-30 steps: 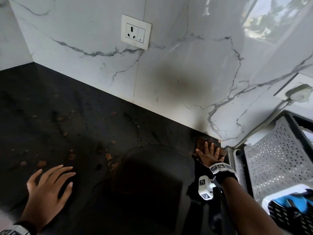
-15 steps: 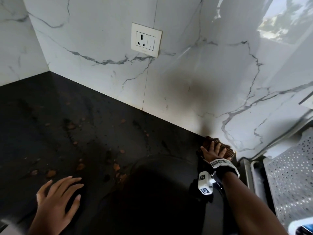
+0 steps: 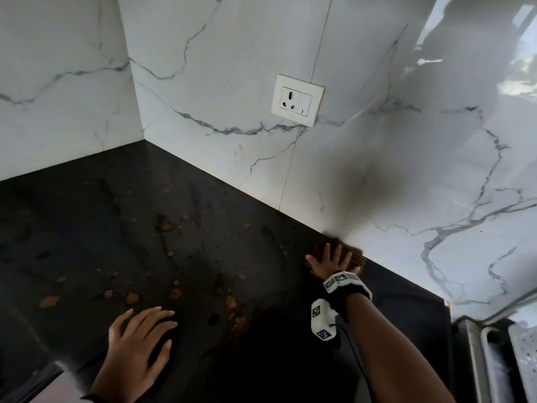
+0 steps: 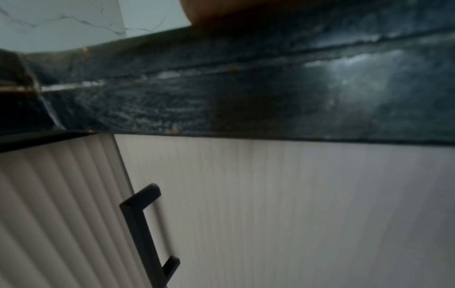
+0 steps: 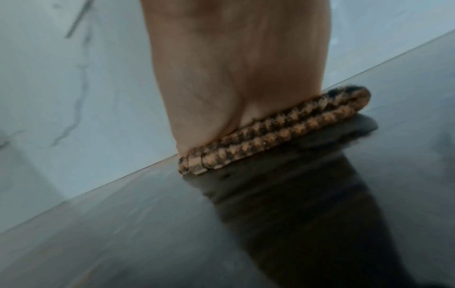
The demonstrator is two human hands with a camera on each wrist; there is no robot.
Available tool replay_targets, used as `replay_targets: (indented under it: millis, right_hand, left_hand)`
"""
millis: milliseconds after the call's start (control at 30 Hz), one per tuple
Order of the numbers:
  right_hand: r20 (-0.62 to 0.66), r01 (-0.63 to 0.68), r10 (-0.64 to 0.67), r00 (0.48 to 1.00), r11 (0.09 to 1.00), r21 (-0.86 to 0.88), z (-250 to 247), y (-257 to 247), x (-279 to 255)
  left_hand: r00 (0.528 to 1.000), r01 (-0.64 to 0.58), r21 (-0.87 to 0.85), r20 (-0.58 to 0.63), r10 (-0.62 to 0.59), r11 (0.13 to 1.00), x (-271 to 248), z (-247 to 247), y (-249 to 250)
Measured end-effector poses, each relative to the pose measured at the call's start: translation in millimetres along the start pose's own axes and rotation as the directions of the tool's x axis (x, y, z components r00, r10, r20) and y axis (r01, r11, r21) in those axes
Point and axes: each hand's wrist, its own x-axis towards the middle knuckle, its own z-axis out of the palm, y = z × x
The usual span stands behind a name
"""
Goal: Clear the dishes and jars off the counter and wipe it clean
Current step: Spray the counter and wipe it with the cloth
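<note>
- The marble wall [image 3: 377, 141] takes up the whole far side and wraps round the far-left corner, with a white socket plate [image 3: 297, 103] on it, well above the worktop.
- Your black counter [image 3: 122, 228] runs from that corner toward you. It's got brownish spots and dark streaks across the middle, mostly between your two hands.
- White cabinet front [image 4: 283, 214] with a black handle [image 4: 147, 224] sits under the counter's near edge.
- Something metal and perforated pokes in at the near right, but I can't tell what it is.
- Your left hand [image 3: 136, 347] is flat on the counter at the near left, fingers spread, holding nothing.
- Your right hand [image 3: 327, 261] has straight fingers pressing the cloth down.
- The cloth [image 5: 270, 128], folded and orange-brown checked, lies on the counter right up against the wall.
</note>
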Motion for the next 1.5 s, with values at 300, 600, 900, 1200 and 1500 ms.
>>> replay_targets:
  millis: [300,600,900,1200,1500]
  right_hand:
    - [0.083,0.304,-0.294,0.952,0.939,-0.159,14,21,-22]
    - [-0.068,-0.237,0.234,0.970,0.971,-0.032,15,197,-52]
    - [-0.096,-0.194,0.213,0.972,0.964,0.181,46,36,-122]
    - [0.082,0.287,-0.280,0.957,0.953,-0.101,109,-23,-178]
    - [0.012,-0.009,0.010,1.000,0.997,-0.072,97,128,-208]
  left_hand:
    - [1.000,0.016,0.015,0.014,-0.016,1.000,-3,-1,-1]
    - [1.000,-0.009,0.010,0.006,0.009,1.000,-1,-2,1]
    - [0.999,-0.045,-0.024,-0.029,0.044,0.999,0,-5,6]
    - [0.999,-0.037,-0.011,-0.015,0.037,0.999,-3,-9,5]
    - [1.000,-0.007,-0.019,0.026,0.008,1.000,-2,-8,5]
